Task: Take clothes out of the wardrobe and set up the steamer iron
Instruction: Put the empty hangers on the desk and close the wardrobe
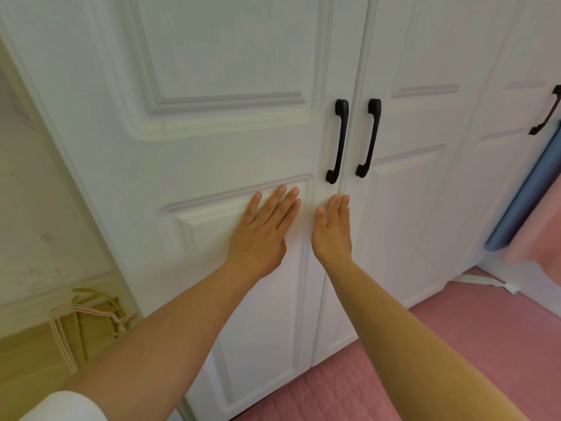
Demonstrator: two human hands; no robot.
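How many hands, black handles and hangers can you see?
Hands: 2, the left hand and the right hand, both open and empty.
Black handles: 3, at and.
Hangers: at least 2, a white one and a green one; the pile is too tangled to count surely.
Total: at least 7.

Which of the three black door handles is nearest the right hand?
The left door's handle, directly above the right hand; its twin is farther right, the third at the frame edge.

pink quilted bed cover (455, 344) lies below the wardrobe; hangers (79, 317) rest on wooden floor (27, 357).
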